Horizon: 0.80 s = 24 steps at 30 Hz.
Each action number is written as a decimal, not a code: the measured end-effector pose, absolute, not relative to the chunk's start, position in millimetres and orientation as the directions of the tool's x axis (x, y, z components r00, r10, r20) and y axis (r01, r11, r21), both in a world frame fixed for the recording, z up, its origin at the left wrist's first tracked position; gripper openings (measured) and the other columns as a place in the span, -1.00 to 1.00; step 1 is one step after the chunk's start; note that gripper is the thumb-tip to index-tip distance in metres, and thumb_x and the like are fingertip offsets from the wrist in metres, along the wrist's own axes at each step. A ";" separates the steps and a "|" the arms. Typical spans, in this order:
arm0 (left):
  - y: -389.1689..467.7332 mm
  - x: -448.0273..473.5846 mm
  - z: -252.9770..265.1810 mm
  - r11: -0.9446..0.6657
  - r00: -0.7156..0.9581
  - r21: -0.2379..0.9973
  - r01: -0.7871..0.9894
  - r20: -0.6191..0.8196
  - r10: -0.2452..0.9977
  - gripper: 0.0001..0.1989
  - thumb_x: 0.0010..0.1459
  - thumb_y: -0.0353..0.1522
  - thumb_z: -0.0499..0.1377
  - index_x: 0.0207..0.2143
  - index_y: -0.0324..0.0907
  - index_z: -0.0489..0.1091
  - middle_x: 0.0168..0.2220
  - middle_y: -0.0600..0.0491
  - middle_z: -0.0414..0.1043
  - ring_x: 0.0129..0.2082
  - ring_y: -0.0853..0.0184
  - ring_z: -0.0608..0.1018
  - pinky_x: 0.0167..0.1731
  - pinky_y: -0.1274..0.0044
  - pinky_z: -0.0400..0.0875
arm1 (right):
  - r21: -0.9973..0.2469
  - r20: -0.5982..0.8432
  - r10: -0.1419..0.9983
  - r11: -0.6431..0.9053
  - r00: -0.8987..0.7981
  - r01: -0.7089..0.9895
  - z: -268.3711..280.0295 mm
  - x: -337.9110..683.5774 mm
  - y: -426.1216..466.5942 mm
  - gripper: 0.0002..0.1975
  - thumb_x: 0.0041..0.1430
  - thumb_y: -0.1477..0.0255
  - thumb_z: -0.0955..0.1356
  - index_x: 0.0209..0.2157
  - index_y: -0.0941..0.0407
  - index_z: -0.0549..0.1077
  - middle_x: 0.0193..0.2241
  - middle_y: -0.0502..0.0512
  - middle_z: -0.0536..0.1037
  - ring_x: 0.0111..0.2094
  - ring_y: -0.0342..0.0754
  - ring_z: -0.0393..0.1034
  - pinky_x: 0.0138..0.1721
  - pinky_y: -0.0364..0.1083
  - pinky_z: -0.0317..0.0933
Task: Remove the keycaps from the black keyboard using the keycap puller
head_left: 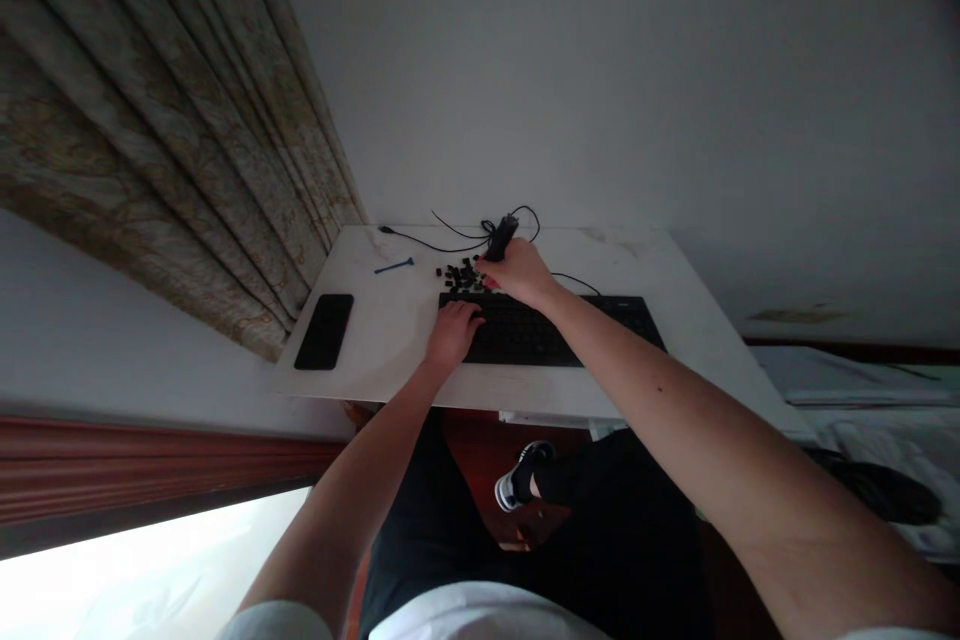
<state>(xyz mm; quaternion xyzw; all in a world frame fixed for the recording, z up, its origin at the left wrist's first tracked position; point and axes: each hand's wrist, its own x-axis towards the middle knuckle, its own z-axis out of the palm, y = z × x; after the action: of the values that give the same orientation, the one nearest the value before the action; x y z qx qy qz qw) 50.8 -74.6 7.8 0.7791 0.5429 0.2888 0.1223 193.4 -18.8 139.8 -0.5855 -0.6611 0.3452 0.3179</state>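
Note:
A black keyboard (525, 332) lies along the table's front. My left hand (453, 332) rests on its left end, fingers laid over the edge and thumb apart. Raised above the keyboard's back edge, my right hand (519, 270) is closed around a short black handheld tool (501, 238) with a greyish upper end; its exact kind is unclear. Behind the keyboard sits a loose pile of small black keycaps (461, 276), partly covered by my right hand. Part of the keyboard is hidden under my right forearm.
A black phone (324, 331) lies at the left of the white table (382, 340). Farther back are a slim blue tool (394, 266) and a black cable (435, 246). A patterned curtain (247, 120) hangs at the left, and a wall (600, 70) stands behind.

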 end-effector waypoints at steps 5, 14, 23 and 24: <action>-74.3 49.1 4.8 -0.351 0.178 0.581 0.734 0.334 0.926 -0.83 0.33 -0.38 0.15 -0.05 -0.16 0.45 -0.10 -0.05 0.52 0.00 0.21 0.50 0.06 0.33 0.41 | -0.930 0.043 0.989 -0.012 0.142 0.368 92.5 256.8 -18.1 -0.81 0.07 0.43 0.47 -0.29 0.26 0.57 -0.55 0.13 0.58 -0.48 -0.02 0.55 -0.39 -0.11 0.48; -77.7 49.5 6.7 -0.333 0.124 0.620 0.711 0.355 0.927 -0.84 0.31 -0.29 0.19 -0.11 -0.15 0.45 -0.11 -0.04 0.48 -0.05 0.23 0.52 -0.01 0.36 0.46 | -0.998 0.027 0.762 -0.014 0.647 0.057 34.0 419.1 -48.5 -0.91 -0.05 0.50 0.49 -0.48 0.20 0.52 -0.55 0.05 0.53 -0.59 -0.14 0.45 -0.57 -0.20 0.39; -77.3 50.9 9.2 -0.296 0.082 0.672 0.679 0.331 0.940 -0.83 0.27 -0.27 0.24 -0.15 -0.14 0.47 -0.14 -0.01 0.52 -0.09 0.25 0.55 0.00 0.36 0.46 | -0.999 0.013 0.592 0.031 0.806 -0.008 -7.4 447.4 -66.2 -0.88 -0.11 0.42 0.47 -0.48 0.15 0.51 -0.49 0.04 0.55 -0.51 -0.10 0.45 -0.58 -0.17 0.33; -75.8 50.4 11.5 -0.264 0.050 0.700 0.664 0.311 0.949 -0.83 0.28 -0.27 0.23 -0.13 -0.14 0.47 -0.16 0.00 0.53 -0.12 0.27 0.56 -0.03 0.38 0.47 | -1.000 0.026 0.608 0.010 0.794 0.025 -9.0 448.5 -66.2 -0.85 -0.11 0.38 0.47 -0.47 0.15 0.51 -0.49 0.04 0.55 -0.51 -0.09 0.45 -0.57 -0.16 0.34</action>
<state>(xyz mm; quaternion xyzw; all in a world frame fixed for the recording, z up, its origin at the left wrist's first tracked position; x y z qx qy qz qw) 50.4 -75.8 11.5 0.6996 0.5764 0.3777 0.1890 448.5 -66.2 -9.0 -0.6690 -0.2364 0.2174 0.6703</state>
